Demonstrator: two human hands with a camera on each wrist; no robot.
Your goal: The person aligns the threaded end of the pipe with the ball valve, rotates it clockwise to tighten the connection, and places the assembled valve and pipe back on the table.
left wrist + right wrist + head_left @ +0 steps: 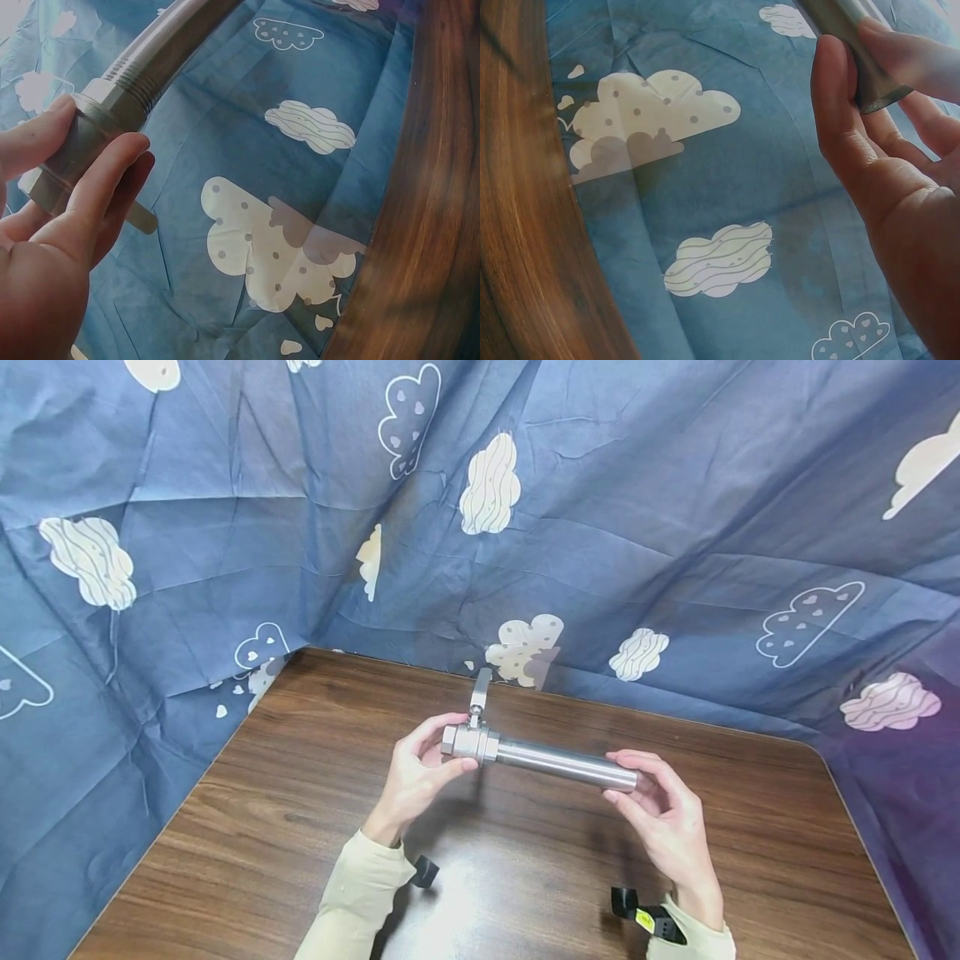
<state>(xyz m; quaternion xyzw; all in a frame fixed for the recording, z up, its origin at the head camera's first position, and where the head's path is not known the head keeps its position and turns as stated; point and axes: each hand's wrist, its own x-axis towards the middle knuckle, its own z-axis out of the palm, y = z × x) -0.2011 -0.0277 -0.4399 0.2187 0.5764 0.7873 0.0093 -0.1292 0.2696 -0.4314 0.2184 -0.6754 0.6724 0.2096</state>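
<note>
A silver ball valve [471,742] with a flat lever handle [481,692] is joined to a steel pipe [567,762]. Both are held up above the table. My left hand [412,774] grips the valve body between thumb and fingers, and the lever points away toward the back. At the other end, my right hand [670,820] pinches the pipe near its free end. In the left wrist view, several threads of the pipe [161,56] show outside the valve's hex end [114,101]. The right wrist view shows thumb and fingers on the pipe's plain end [866,64].
A brown wood-grain table [247,827] lies beneath the hands. Blue cloth [600,527] with cloud prints hangs behind it and along both sides. Black wrist straps show at the left [425,872] and right [660,923] cuffs.
</note>
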